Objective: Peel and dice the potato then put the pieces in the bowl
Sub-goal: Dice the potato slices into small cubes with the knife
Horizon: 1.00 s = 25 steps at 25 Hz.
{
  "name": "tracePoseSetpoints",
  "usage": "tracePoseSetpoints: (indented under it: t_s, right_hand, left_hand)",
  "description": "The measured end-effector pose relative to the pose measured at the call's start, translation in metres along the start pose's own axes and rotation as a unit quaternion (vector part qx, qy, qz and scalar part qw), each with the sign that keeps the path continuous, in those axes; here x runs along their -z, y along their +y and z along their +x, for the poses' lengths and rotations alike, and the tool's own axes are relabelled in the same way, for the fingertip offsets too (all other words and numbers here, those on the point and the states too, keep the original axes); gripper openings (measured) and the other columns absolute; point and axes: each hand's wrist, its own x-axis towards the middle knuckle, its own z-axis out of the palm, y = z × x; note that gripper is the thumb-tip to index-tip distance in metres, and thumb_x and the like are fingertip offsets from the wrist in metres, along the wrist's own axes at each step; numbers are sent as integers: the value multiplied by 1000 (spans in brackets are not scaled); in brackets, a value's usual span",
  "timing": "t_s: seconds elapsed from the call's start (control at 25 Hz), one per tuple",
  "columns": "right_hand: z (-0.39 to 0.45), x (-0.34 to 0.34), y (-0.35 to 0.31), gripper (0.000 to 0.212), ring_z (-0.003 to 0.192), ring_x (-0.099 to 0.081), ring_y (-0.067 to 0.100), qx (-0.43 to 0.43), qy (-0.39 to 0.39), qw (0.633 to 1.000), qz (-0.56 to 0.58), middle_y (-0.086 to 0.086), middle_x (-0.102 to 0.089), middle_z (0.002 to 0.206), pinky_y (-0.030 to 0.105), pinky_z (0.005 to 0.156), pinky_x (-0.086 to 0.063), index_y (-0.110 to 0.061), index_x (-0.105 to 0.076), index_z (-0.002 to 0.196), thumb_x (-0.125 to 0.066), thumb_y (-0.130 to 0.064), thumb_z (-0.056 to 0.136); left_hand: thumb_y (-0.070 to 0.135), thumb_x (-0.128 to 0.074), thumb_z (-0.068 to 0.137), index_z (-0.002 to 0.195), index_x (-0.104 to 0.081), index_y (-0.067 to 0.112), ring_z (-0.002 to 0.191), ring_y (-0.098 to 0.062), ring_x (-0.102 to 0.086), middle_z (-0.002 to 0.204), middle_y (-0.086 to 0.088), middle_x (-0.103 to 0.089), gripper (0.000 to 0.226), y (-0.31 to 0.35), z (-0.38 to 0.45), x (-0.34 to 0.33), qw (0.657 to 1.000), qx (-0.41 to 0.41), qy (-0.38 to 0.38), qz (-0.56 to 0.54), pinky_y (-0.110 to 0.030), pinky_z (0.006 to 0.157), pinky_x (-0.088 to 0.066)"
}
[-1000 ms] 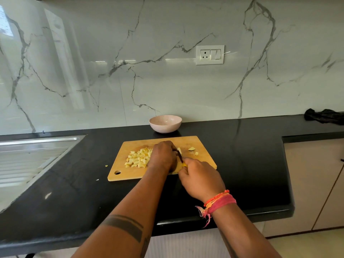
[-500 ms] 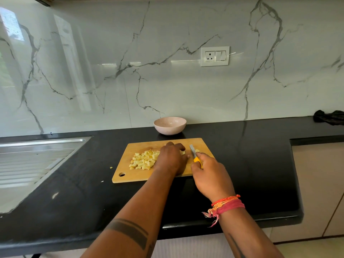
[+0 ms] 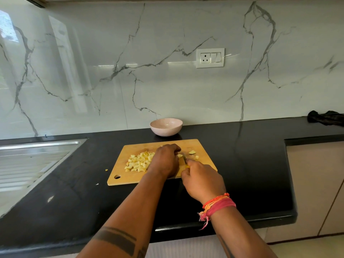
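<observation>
Nearest, right hand [image 3: 203, 180] clenched on a yellow-handled knife [image 3: 184, 159], blade down at the cutting board [image 3: 130, 178] on the black counter [image 3: 251, 174]. Just beyond, left hand [image 3: 165, 160] curled over a last bit of potato, hidden beneath. Left of it, a pile of diced pieces [image 3: 138, 162]; a few scraps [image 3: 192, 152] to the right. Farthest, bowl [image 3: 166, 126] seemingly empty. Dicing nearly done; transfer not yet begun.

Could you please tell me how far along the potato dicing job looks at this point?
Mostly done: a heap of diced potato lies on the cutting board. In hand: the right hand works a knife beside the left hand, a few bits nearby. Left: the bowl looks nearly empty, so the transfer remains.
</observation>
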Motion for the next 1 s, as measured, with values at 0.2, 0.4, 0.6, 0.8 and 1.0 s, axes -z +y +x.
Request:
tracePoseSetpoints:
  t_s: [0.2, 0.4, 0.6, 0.8, 1.0]
  right_hand:
    - [-1, 1, 3, 47, 98, -66, 20, -13, -1, 999, 35, -3, -71, 114, 32, 71, -50, -32, -50, 148, -42, -38, 102]
    - [-1, 1, 1, 45, 93, -66, 22, -8, 3, 1000, 19, 0, -71, 104, 34, 71, -51, -28, -51, 145, -40, -36, 102]
    - [-2, -1, 2, 47, 90, -66, 17, 9, 0, 1000, 27, -3, -72, 105, 31, 68, -51, -31, -50, 147, -41, -38, 102]
    - [-3, -1, 2, 49, 75, -55, 13, 20, 15, 999, 30, -4, -69, 95, 28, 59, -44, -34, -43, 152, -41, -35, 103]
    - [-6, -3, -3, 49, 69, -52, 15, 51, 20, 998, -22, -4, -65, 85, 29, 55, -39, -35, -44, 151, -38, -35, 103]
  left_hand:
    - [12, -59, 97, 127, -69, 23, 113, -14, -62, 127, 3, -68, 33, -5, 3, 1, 1000, 8, -1, 15, -24, 95, -48]
    - [14, -59, 97, 128, -69, 24, 116, -19, -59, 129, 1, -64, 35, -6, 6, 1, 996, 0, -15, 83, -30, 99, -50]
    - [23, -57, 100, 129, -69, 22, 114, -19, -59, 128, -2, -64, 31, -9, 4, 2, 996, -9, -7, 94, -30, 96, -49]
    - [25, -57, 101, 130, -68, 25, 117, -21, -58, 129, -4, -60, 31, -8, 5, 2, 992, -11, -15, 127, -32, 98, -50]
    - [21, -59, 99, 126, -70, 24, 109, -21, -61, 122, -5, -65, 29, -7, 5, 1, 989, -1, -5, 148, -32, 93, -54]
